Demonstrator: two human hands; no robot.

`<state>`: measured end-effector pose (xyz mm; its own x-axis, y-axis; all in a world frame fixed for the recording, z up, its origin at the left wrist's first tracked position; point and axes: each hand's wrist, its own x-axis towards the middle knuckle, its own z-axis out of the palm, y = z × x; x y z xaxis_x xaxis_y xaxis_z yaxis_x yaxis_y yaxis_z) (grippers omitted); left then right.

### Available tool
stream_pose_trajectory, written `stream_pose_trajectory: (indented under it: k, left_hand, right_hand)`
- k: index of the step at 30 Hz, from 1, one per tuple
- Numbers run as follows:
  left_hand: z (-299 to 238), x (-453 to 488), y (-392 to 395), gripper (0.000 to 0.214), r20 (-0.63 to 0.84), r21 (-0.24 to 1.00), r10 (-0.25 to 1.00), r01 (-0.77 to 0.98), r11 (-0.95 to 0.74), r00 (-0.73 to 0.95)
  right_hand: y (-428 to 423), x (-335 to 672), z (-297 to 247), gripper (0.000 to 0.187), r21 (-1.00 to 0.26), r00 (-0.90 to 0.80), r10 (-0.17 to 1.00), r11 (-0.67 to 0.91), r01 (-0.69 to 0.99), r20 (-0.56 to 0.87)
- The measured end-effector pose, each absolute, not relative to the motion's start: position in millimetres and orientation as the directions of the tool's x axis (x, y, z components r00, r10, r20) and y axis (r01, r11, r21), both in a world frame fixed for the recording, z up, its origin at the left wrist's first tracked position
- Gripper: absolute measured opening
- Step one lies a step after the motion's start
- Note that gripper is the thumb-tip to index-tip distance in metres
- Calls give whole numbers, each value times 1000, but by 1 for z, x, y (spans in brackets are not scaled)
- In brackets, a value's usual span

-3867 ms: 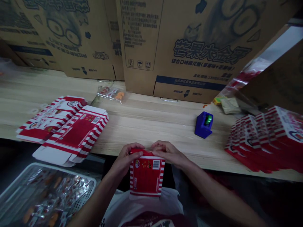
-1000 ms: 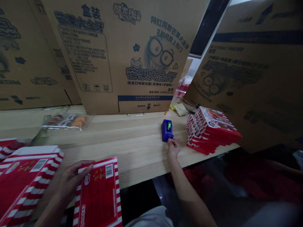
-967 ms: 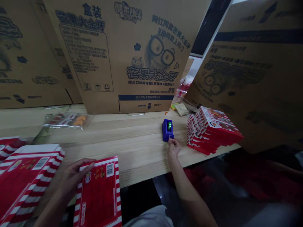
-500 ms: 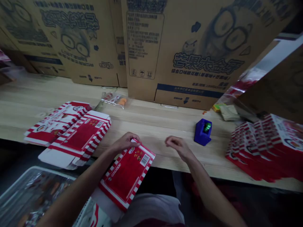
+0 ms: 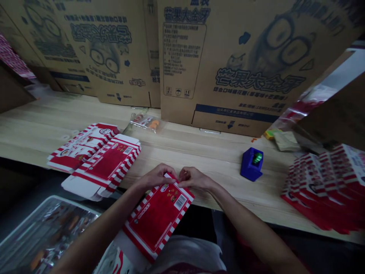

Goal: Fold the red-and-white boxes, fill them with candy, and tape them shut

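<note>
A red box with white stripes (image 5: 156, 219) lies tilted over the front edge of the wooden table (image 5: 199, 152), its top end resting on the tabletop. My left hand (image 5: 155, 177) is closed on that top end, fingers curled over the flap. My right hand (image 5: 194, 179) meets it there, fingers pinched together at the same edge; whether a small piece is between them I cannot make out. A blue tape dispenser (image 5: 251, 164) with a green roll stands a little to the right of my right hand.
Flat red-and-white box blanks (image 5: 98, 161) are stacked at the left. Finished boxes (image 5: 322, 184) are piled at the right. Large brown cartons (image 5: 234, 64) line the back. A grey tray of wrapped snacks (image 5: 42, 236) sits lower left. A small clear packet (image 5: 144, 121) lies by the cartons.
My right hand came back from the tape dispenser to the box's top end. My left hand brought the box from the left to the middle, tilted.
</note>
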<state>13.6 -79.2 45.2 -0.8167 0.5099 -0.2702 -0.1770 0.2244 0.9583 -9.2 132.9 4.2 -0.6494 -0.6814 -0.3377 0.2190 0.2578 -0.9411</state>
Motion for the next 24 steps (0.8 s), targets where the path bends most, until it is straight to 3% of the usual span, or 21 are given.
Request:
stream_pose_trajectory:
  k: [3,6,8,10,12,14,16,20,22,24]
  left_hand:
    - [54,14,-79,27,-191,979,551,-114,171,-812]
    - [60,12,-87,27,-137,987,522,-72,143,-842]
    - [59,11,-97,27,-153,987,377,-120,109,-914]
    - [53,13,-109,28,-181,984,91,-179,27,-979]
    - [42,19,-119,28,-163,987,-227,-161,-23,-960]
    - [27,31,-125,27,-69,991,-436,-113,74,-897]
    - [7,45,-127,24,67,952,-530,-106,289,-846]
    - [-35,72,-129,15,394,620,-437,-117,776,-809]
    - [-49,78,-130,30,515,405,-262,-37,913,-816]
    - [-55,77,-131,63,491,231,27,160,960,-871]
  right_hand:
    - [134,-1,1,44,-858,-522,-748,120,500,-409]
    - [129,-2,-8,41,-804,-555,-734,-20,595,-392]
    - [121,-18,-17,36,-881,-624,-696,26,472,-355]
    - [108,-49,-23,35,-965,-717,-646,183,188,-262]
    - [89,-89,-27,38,-944,-783,-605,322,-75,-144]
    - [64,-131,-29,41,-892,-809,-585,398,-216,-65]
    - [35,-167,-30,51,-835,-808,-589,458,-306,-27]
    - [-23,-213,-33,69,-672,-786,-619,576,-465,13]
    - [-43,-224,-36,68,-596,-785,-620,625,-504,14]
    - [-51,-227,-40,62,-529,-792,-610,671,-520,4]
